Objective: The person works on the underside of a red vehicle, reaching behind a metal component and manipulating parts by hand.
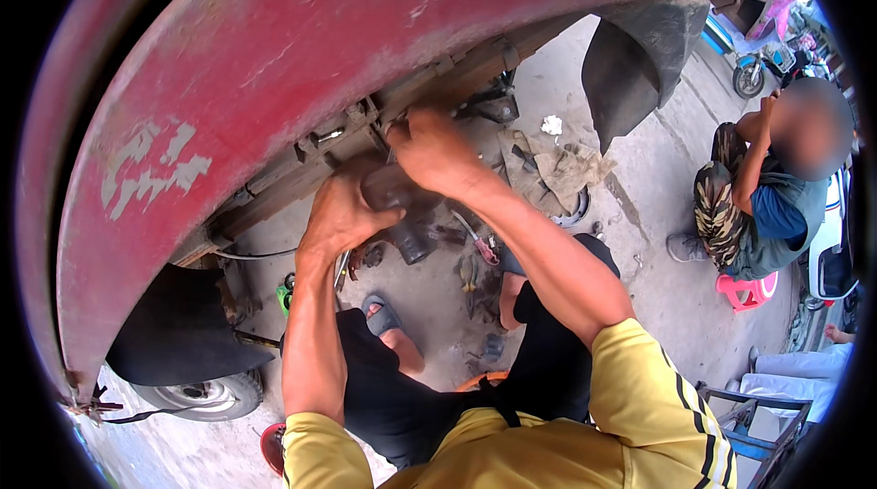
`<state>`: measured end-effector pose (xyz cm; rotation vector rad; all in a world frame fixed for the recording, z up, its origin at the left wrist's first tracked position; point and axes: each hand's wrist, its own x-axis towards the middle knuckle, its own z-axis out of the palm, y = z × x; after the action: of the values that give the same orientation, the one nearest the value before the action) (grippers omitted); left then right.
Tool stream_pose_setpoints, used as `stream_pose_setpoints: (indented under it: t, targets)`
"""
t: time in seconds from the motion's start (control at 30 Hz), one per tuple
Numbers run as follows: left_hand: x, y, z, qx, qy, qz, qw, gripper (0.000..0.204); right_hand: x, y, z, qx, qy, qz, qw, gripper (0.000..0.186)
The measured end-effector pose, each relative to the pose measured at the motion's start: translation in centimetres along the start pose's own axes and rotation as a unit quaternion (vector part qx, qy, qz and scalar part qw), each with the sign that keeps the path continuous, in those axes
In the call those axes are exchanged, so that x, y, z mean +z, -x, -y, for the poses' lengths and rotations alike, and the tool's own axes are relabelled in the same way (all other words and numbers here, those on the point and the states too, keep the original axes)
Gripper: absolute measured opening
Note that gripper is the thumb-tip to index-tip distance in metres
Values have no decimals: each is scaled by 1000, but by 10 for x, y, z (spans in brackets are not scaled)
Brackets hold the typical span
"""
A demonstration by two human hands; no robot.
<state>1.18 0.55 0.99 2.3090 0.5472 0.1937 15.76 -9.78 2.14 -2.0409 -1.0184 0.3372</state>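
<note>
Below the curved red body panel of a vehicle, a dark cylindrical metal part hangs near the metal frame rail. My left hand grips this part from the left, its thumb lying across it; the other fingers are partly hidden. Just above and to the right, my right hand is closed in a fist against the rail's underside. Motion blurs it, and whatever it holds is hidden. Where the part meets the rail is blurred too.
Pliers, a red-handled tool and a brown cloth lie on the concrete. Black rubber flaps hang at the right and by the wheel. A person sits on a pink stool at right.
</note>
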Motion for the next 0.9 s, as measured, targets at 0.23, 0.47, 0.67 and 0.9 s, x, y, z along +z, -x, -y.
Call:
stream_pose_setpoints:
  t: [0.23,0.47,0.67,0.9]
  targets:
    - [-1,2,-4,29,39,-15,999,65,19,-1,12,-109,52,-20,993,33]
    - [3,1,3,22,99,19,995,62,25,6,30,-144,94,33,985,24]
    - [18,-1,45,0,204,23,979,67,51,9,20,-218,81,21,972,26]
    - [9,5,22,23,43,-16,999,85,-26,-21,-14,5,-70,24,997,35]
